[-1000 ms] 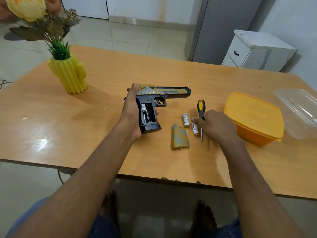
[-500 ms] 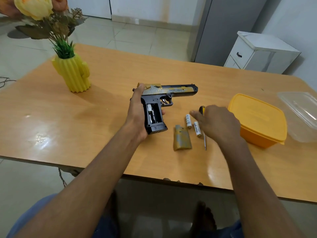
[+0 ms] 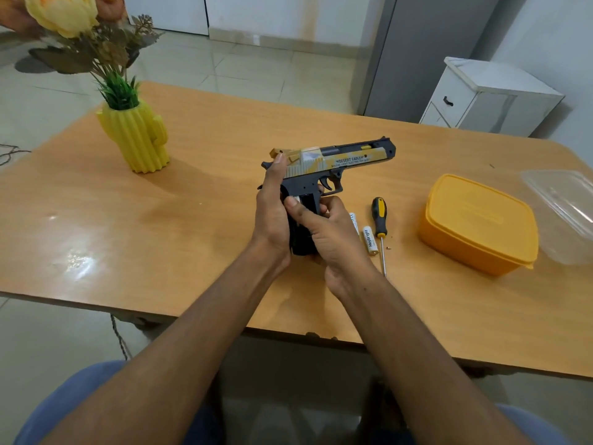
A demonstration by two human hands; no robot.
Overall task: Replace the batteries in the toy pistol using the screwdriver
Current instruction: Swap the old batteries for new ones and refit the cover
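Note:
The toy pistol point(image 3: 333, 162), tan and dark grey, is tilted up over the table's middle with its barrel pointing right. My left hand point(image 3: 271, 213) grips the handle from the left, thumb up by the slide. My right hand point(image 3: 327, 236) wraps the handle from the right, and its thumb rests on a white battery point(image 3: 296, 199) in the open compartment. Two loose white batteries lie to the right: one point(image 3: 353, 220) partly behind my right hand, the other point(image 3: 369, 240) in full view. The black-and-yellow screwdriver point(image 3: 379, 220) lies beside them. The compartment cover is hidden.
A yellow lidded box point(image 3: 478, 223) sits at the right, with a clear plastic lid point(image 3: 564, 203) behind it. A yellow cactus vase point(image 3: 136, 139) with flowers stands at the back left. The table's near edge point(image 3: 288, 329) runs just under my forearms.
My right hand has left the spot by the screwdriver and batteries and moved left onto the pistol's handle. The pistol is lifted and tilted more upright. The cover is now hidden.

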